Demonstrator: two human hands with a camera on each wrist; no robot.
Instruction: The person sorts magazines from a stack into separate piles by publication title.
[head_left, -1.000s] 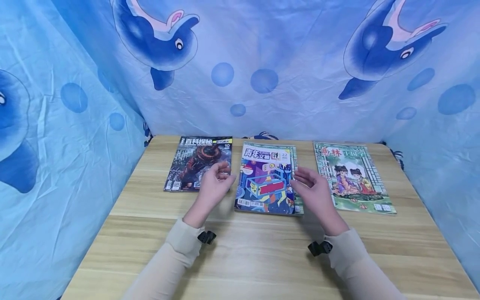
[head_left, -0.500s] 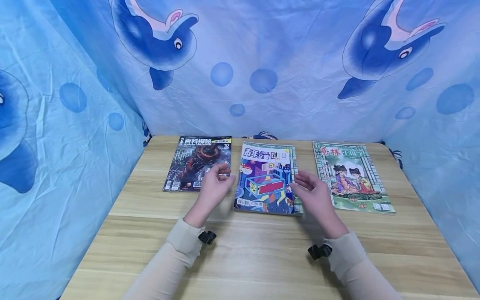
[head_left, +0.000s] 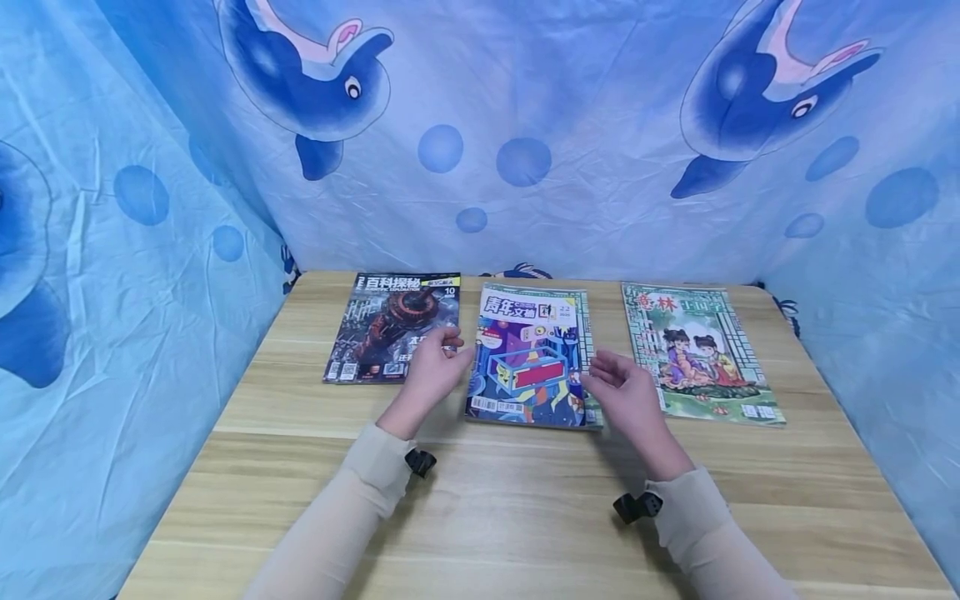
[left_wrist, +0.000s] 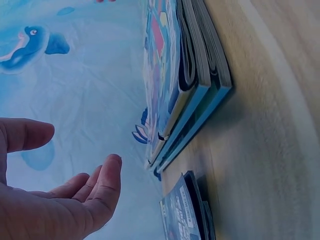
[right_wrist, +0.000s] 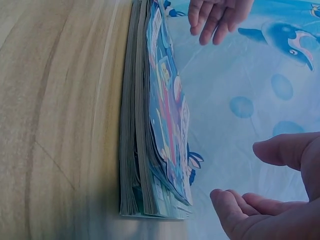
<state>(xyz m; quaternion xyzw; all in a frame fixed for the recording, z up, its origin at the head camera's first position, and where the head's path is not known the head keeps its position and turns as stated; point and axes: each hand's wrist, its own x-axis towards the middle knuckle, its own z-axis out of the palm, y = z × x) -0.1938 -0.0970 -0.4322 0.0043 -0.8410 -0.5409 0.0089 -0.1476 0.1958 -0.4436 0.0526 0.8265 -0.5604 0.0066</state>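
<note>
A purple-and-blue magazine (head_left: 532, 367) lies on top of a green-edged magazine (head_left: 590, 333) in the middle of the table, as the head view shows. My left hand (head_left: 433, 371) hovers to the left of this stack, fingers loosely bent and holding nothing. To the right of it hovers my right hand (head_left: 630, 396), also holding nothing, its thumb apart from the fingers. Both wrist views show the pile edge-on as several thick magazines (left_wrist: 200, 65) with folded spines. A gap separates each hand from the pile in its own wrist view.
At the left lies a dark magazine (head_left: 382, 325), partly behind my left hand. A green magazine (head_left: 701, 354) with two cartoon figures lies at the right. Behind the wooden table (head_left: 510, 517) hangs a blue dolphin-print cloth (head_left: 585, 208), which also encloses both sides.
The head view has shifted slightly, so the magazines and cloth appear a little further left. Both hands stay beside the middle stack, my left marginally closer to it. The magazines keep their places.
</note>
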